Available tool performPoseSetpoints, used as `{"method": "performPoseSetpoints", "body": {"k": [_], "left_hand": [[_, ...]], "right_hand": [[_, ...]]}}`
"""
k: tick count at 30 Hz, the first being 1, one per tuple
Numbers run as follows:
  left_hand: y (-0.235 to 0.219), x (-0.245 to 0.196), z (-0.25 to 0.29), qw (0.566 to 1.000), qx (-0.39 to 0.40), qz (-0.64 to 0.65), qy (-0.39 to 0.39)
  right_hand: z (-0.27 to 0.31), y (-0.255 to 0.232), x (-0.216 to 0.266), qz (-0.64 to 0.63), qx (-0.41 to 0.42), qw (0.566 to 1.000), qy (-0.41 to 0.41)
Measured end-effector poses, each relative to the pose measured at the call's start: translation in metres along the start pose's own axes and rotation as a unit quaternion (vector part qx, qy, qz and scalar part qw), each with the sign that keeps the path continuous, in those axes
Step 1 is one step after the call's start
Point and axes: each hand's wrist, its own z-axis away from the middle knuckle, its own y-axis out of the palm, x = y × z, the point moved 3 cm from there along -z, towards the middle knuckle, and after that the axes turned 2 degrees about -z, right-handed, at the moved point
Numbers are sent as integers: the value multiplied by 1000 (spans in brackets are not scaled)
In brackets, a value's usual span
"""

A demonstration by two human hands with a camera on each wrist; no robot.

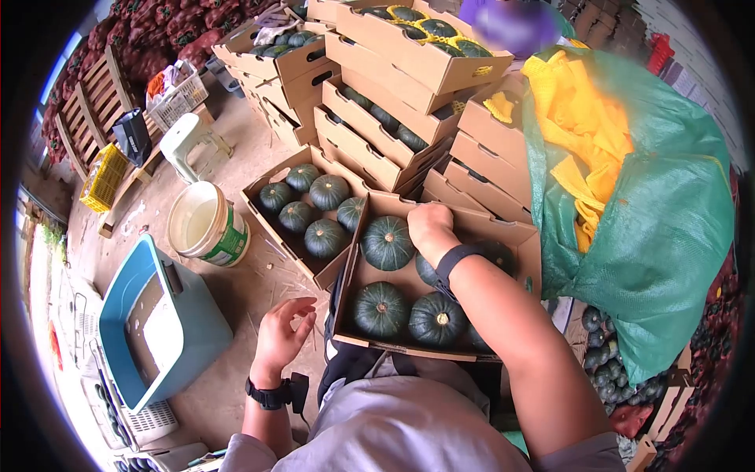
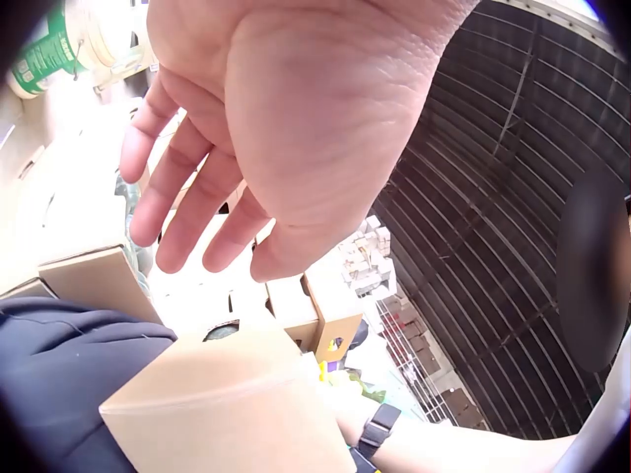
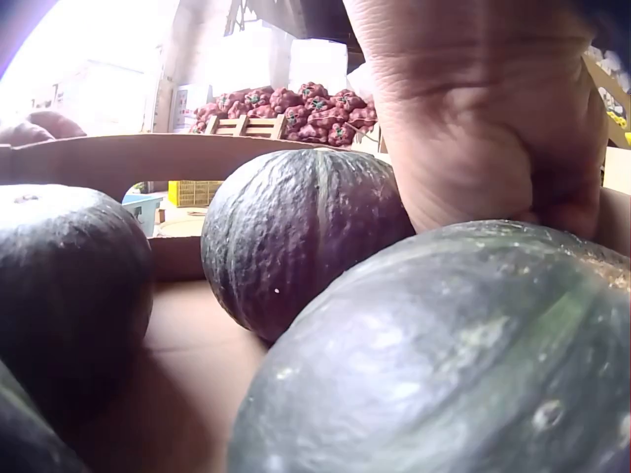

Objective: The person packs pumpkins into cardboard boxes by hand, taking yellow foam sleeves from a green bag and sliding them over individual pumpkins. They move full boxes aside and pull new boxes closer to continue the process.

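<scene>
An open cardboard box [image 1: 481, 226] of dark green kabocha squash [image 1: 381, 308] lies right before the person's body. At its far wall, the right hand [image 1: 431, 226] grips the edge with curled fingers. In the right wrist view, that hand [image 3: 483, 118] reaches down behind a large squash [image 3: 463, 355], which hides the fingertips. The left hand [image 1: 285, 334] hovers just left of the box, holding nothing. Its fingers hang loosely bent, palm showing in the left wrist view, above a cardboard wall [image 2: 227, 404].
Another squash box [image 1: 314, 259] adjoins on the left. Behind stand stacked cartons [image 1: 377, 134]. A green sack [image 1: 653, 220] with yellow netting [image 1: 582, 126] bulges at right. A white bucket [image 1: 197, 220], blue tub [image 1: 200, 315] and stool [image 1: 189, 145] stand on the left floor.
</scene>
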Motion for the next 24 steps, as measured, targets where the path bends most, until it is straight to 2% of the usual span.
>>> {"method": "performPoseSetpoints", "body": {"k": [7, 10, 14, 17, 20, 21, 24], "left_hand": [[4, 6, 13, 1000, -8, 23, 0], [3, 13, 22, 1000, -16, 21, 5], [-6, 14, 27, 1000, -14, 16, -10], [-5, 17, 28, 1000, -12, 12, 1], [1, 19, 24, 998, -16, 56, -22], [5, 21, 21, 992, 10, 107, -59], [17, 9, 8, 987, 32, 156, -17]], "right_hand": [[2, 2, 0, -5, -28, 999, 18], [-1, 11, -1, -8, -78, 996, 44], [0, 11, -1, -50, -49, 996, 61], [13, 8, -6, -109, -8, 993, 43], [22, 7, -9, -92, 22, 995, -25], [33, 2, -11, -100, 34, 993, -43], [44, 3, -29, -198, -16, 977, -83]]}}
